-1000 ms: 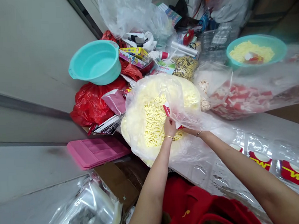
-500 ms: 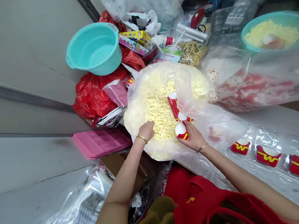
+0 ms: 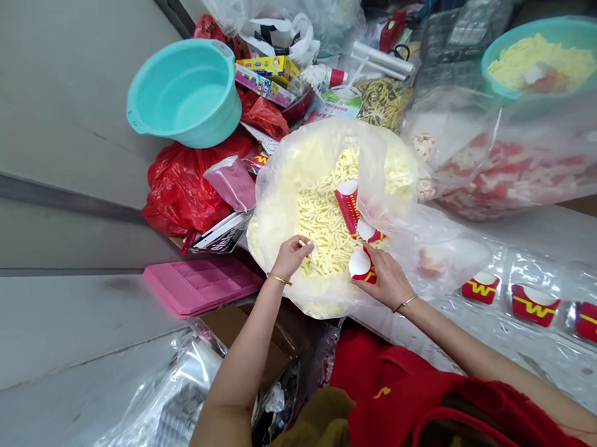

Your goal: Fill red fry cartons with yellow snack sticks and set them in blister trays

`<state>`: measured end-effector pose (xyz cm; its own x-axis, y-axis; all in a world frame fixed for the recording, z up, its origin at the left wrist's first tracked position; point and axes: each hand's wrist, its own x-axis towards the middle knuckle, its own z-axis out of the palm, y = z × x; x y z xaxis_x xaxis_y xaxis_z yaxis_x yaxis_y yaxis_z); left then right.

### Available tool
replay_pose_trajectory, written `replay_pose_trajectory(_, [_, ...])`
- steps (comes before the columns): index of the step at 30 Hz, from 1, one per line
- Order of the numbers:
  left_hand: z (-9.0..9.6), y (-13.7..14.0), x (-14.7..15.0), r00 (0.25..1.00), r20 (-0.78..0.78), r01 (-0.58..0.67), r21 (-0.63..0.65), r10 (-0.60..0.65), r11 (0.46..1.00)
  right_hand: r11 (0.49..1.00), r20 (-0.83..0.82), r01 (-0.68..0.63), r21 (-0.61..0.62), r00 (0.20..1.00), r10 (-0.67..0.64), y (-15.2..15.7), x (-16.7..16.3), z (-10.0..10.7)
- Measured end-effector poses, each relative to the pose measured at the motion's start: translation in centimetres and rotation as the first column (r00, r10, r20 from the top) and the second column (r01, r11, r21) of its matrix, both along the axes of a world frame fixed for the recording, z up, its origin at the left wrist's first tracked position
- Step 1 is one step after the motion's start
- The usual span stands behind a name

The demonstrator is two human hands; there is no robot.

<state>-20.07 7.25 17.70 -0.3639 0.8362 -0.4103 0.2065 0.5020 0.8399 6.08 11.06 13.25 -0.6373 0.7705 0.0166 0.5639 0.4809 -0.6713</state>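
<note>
A large clear plastic bag (image 3: 276,184) lies open, full of pale yellow sticks shaped like french fries (image 3: 323,225). My left hand (image 3: 293,254) is at the near left of the pile, its thumb and fingers pinching a pale stick or two. In my right hand (image 3: 385,275) is a small red and white fry carton (image 3: 361,265), held over the near right of the pile with its white inside facing up. Just beyond it, a stack of nested red cartons (image 3: 348,207) and another carton (image 3: 367,230) rest on the sticks.
Red cartons in clear packs (image 3: 535,304) line the right side. A turquoise basin (image 3: 184,99) stands at the back left, above a red plastic bag (image 3: 181,189). Pink trays (image 3: 206,285) lie on the left. Another basin (image 3: 494,56) holds yellow sticks at the far right.
My left hand has lifted slightly from the pile and turned, so that the pale stick in its fingertips shows. My right hand keeps the carton almost where it was.
</note>
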Motion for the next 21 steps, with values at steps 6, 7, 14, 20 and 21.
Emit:
replay_pose_trajectory(6, [2.0, 0.7, 3.9, 0.866, 0.499, -0.035, 0.009, 0.026, 0.999, 1.0, -0.122, -0.013, -0.001, 0.993, 0.012, -0.1, -2.8, 1.4])
replay_pose_trajectory(7, [2.0, 0.9, 4.5, 0.873, 0.488, -0.003, 0.007, -0.001, 1.0, 1.0, -0.154, -0.016, -0.006, 0.988, 0.014, 0.0, -3.2, 1.5])
replay_pose_trajectory(14, [1.9, 1.5, 6.6, 0.938, -0.144, 0.337, 0.18, -0.314, 0.924, 1.0, -0.2, -0.031, -0.002, 0.979, 0.03, 0.5, -3.4, 1.7])
replay_pose_trajectory(20, [1.5, 1.2, 7.6, 0.88, -0.353, 0.391, 0.155, -0.318, 0.907, 1.0, -0.192, -0.013, 0.019, 0.981, 0.016, 0.2, -2.6, 1.1])
replay_pose_trajectory(21, [1.4, 1.2, 8.1, 0.846, -0.409, 0.425, 0.128, -0.342, 0.896, 1.0, -0.191, -0.016, 0.024, 0.981, 0.02, 0.1, -2.5, 0.9])
